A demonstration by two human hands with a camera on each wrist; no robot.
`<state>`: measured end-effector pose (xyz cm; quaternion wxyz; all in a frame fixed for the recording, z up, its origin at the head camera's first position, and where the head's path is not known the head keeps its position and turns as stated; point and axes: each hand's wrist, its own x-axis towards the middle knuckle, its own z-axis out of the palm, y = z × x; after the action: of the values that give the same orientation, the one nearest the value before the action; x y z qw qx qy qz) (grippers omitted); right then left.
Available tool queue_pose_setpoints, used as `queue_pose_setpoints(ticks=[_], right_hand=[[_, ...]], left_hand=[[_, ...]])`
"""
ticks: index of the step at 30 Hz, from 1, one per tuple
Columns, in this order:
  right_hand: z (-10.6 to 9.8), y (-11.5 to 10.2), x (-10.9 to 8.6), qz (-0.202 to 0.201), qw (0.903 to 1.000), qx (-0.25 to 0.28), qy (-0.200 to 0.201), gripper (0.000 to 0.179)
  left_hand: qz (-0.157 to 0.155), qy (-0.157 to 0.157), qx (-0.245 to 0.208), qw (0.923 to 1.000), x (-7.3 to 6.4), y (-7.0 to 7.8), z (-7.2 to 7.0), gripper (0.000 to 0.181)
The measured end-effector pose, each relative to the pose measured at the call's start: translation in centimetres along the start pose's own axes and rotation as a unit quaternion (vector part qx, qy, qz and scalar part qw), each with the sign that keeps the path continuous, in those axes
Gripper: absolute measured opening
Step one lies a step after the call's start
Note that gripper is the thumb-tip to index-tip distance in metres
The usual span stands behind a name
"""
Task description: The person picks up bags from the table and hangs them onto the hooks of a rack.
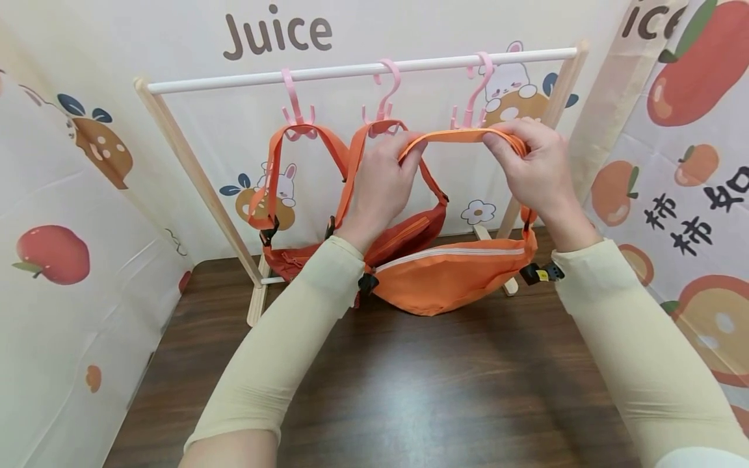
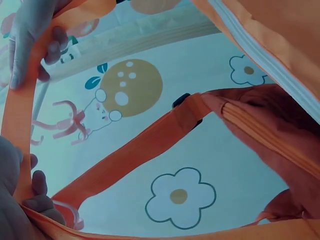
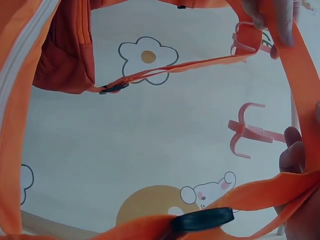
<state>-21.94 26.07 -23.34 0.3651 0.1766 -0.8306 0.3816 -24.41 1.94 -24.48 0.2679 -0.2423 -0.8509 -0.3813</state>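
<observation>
An orange waist bag (image 1: 447, 276) with a white zipper hangs from its strap (image 1: 453, 136), which both hands hold up. My left hand (image 1: 383, 179) pinches the strap on the left, and my right hand (image 1: 535, 162) pinches it on the right, thumb along the front. Between them the strap is stretched nearly level, just in front of the rightmost pink hook (image 1: 470, 110). The bag's lower edge hangs close over the table. In the right wrist view a black buckle (image 3: 202, 220) sits on the strap below the right hand.
Two darker red-orange waist bags, one at the left (image 1: 287, 260) and one in the middle (image 1: 409, 231), hang by straps from pink hooks. A white rail (image 1: 363, 69) on wooden legs carries the hooks. Printed cloth walls surround the dark wooden table (image 1: 421, 390).
</observation>
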Motion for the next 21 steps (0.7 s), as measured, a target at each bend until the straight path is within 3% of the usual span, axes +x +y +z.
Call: queue_pose_setpoints(ticks=[11, 15, 21], right_hand=[[0.2, 0.8, 2.1, -0.025, 0.9979, -0.042, 0.042, 0.037], [0.1, 0.9, 2.7, -0.007, 0.9978, -0.051, 0.041, 0.038], [0.2, 1.2, 3.3, 0.055, 0.9962, -0.066, 0.017, 0.039]], left_hand=[[-0.021, 0.019, 0.017, 0.9995, 3.1, 0.7, 0.9, 0.037], [-0.036, 0.022, 0.03, 0.9986, 3.9, 0.9, 1.3, 0.038], [-0.066, 0.017, 0.05, 0.9964, 4.8, 1.0, 2.1, 0.039]])
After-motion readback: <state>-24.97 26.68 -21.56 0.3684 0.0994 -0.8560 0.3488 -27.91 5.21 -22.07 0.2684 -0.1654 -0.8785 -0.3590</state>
